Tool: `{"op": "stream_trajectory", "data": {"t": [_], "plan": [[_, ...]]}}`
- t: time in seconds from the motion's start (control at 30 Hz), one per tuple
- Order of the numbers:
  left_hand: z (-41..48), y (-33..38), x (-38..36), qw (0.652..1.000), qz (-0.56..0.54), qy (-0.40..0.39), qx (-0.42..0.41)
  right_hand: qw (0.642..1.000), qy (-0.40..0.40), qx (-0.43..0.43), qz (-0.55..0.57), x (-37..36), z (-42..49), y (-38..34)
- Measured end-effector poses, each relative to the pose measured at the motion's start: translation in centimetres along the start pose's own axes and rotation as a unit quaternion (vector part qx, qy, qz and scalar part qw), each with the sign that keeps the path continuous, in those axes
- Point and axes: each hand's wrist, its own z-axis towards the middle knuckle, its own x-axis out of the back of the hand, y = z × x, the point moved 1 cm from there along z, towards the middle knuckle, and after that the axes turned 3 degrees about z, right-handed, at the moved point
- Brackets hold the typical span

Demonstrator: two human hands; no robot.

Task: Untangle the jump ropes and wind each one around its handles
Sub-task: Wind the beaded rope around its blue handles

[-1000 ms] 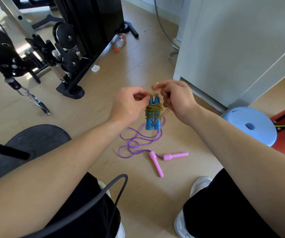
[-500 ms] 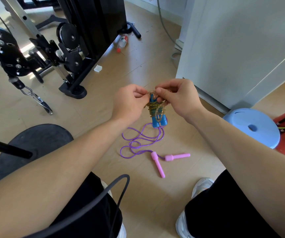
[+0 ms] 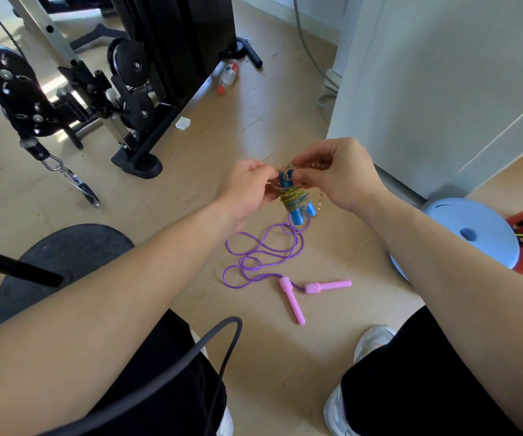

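Two blue handles point(image 3: 298, 209) are held together in the air above the floor, with a yellow-gold rope point(image 3: 295, 196) wound round their middle. My left hand point(image 3: 247, 190) grips the bundle from the left near its top. My right hand point(image 3: 335, 174) pinches the loose end of the gold rope at the top of the handles. Below on the floor lies a purple rope point(image 3: 263, 256) in loose loops, its two pink handles point(image 3: 291, 298) apart and unwound.
A black gym machine point(image 3: 147, 89) with pulleys stands at the left rear, with a plastic bottle point(image 3: 228, 75) by its base. A white cabinet point(image 3: 442, 73) rises at right, a light blue stool point(image 3: 461, 234) beside it. A black round base point(image 3: 58, 262) sits near my left knee.
The blue bundle has tilted, its lower ends swinging to the right. My right hand moved from the bundle's side to its top, pulling the gold rope end there.
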Motion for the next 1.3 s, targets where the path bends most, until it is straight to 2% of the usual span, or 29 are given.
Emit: {"op": "stream_trajectory", "data": {"t": [0.13,0.27,0.43,0.57,0.77,0.93,1.03,1.2,1.3], "plan": [[-0.3,-0.2,-0.1,1.000,0.005,-0.017,0.026,0.998,-0.034,0.015,-0.040,0.0,-0.1,-0.2],[-0.4,-0.4,-0.4,1.000,0.021,-0.010,0.012,0.998,-0.035,0.028,-0.048,-0.3,-0.3,-0.5],[-0.1,-0.4,-0.5,0.999,0.039,0.005,-0.021,0.996,-0.011,0.012,0.085,-0.6,-0.5,-0.8],[-0.3,-0.6,-1.0,0.998,0.044,0.015,-0.039,0.994,0.034,0.005,0.108,-1.0,-0.6,-0.9],[-0.2,-0.7,-1.0,0.999,0.028,0.005,-0.036,0.995,0.064,0.066,-0.029,-1.2,-0.7,-1.3],[-0.3,-0.9,-1.2,0.997,0.049,0.039,-0.049,0.982,0.059,0.138,-0.116,-1.5,-0.6,-0.9],[-0.4,-1.1,-1.4,0.994,0.061,0.045,-0.076,0.976,0.067,0.164,-0.129,-1.7,-0.6,-0.8],[-0.1,-1.3,-1.3,0.993,0.059,0.056,-0.087,0.980,0.062,0.143,-0.124,-1.8,-0.4,-0.6],[0.1,-1.5,-1.3,0.990,0.079,0.070,-0.093,0.977,0.067,0.159,-0.129,-1.9,-0.3,-0.3]]}}
